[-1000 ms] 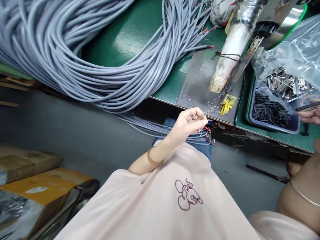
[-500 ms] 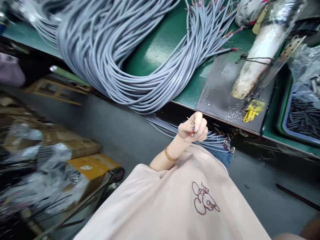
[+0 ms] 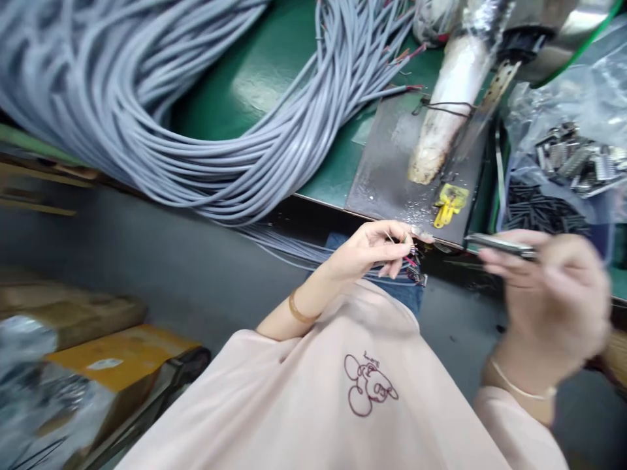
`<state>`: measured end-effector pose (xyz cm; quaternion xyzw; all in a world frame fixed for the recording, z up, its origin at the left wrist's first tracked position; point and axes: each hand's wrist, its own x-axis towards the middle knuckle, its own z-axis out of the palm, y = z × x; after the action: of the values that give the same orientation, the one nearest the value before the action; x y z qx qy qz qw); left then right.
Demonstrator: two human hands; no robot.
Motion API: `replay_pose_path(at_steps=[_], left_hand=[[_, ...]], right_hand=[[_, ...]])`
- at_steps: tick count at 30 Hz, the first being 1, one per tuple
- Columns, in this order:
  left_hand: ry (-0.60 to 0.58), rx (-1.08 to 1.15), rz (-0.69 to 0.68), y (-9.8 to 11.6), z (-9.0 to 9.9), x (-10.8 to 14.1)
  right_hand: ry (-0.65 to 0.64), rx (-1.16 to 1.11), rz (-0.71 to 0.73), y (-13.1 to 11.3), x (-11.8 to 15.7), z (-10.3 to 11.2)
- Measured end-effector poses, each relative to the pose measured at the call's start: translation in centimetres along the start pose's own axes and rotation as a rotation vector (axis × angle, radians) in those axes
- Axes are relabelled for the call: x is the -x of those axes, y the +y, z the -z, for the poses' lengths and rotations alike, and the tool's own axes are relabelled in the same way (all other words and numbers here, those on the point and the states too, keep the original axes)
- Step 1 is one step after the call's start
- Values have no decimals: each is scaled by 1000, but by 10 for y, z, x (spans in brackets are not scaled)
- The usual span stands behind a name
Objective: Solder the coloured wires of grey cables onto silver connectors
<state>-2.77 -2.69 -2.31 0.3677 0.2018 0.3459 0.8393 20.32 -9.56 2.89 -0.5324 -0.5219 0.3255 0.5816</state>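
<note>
My left hand (image 3: 375, 249) is near the bench's front edge, thumb and fingers pinched on thin coloured wires (image 3: 410, 261) with fine ends poking out. Part of the wires is hidden by the fingers. To its right, my right hand (image 3: 553, 287) is raised and blurred, closed on a slim silver metal connector (image 3: 507, 246). Below the left hand, grey cables (image 3: 313, 256) with small metal connectors at their ends lie across my lap.
A big bundle of grey cables (image 3: 235, 153) covers the bench's left. On a dark board (image 3: 379, 166) are a white wrapped roll (image 3: 443, 104) and a yellow tag (image 3: 450, 202). At right, a bin holds metal connectors (image 3: 582, 160) and black tubes (image 3: 539, 209). Cardboard boxes (image 3: 132, 352) stand lower left.
My right hand has come into view at the right with the metal connector. My left hand has turned, its fingers more stretched toward the right. The whole view has swung right.
</note>
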Motion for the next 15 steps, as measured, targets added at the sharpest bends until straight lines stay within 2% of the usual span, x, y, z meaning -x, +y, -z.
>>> replay_pose_path(at_steps=[2,3,7,10,12,15], left_hand=[[4,-35,3,0,-6,-2],[3,-50,7,-1,-8,-3],[7,-81,15,-2,-14,-4],[46,-97,-41,-2,-17,-4],[72,-125,-107,-2,-19,-4],[96,-228,-214,-1,-20,-4]], right_hand=[[-136,-244,-220,6,4,-8],[-172,-304,-253,10,6,-13],[-230,-410,-311,25,7,-25],[-253,-418,-300,29,5,-27],[-208,-356,-261,27,4,-29],[0,-177,-123,22,4,-33]])
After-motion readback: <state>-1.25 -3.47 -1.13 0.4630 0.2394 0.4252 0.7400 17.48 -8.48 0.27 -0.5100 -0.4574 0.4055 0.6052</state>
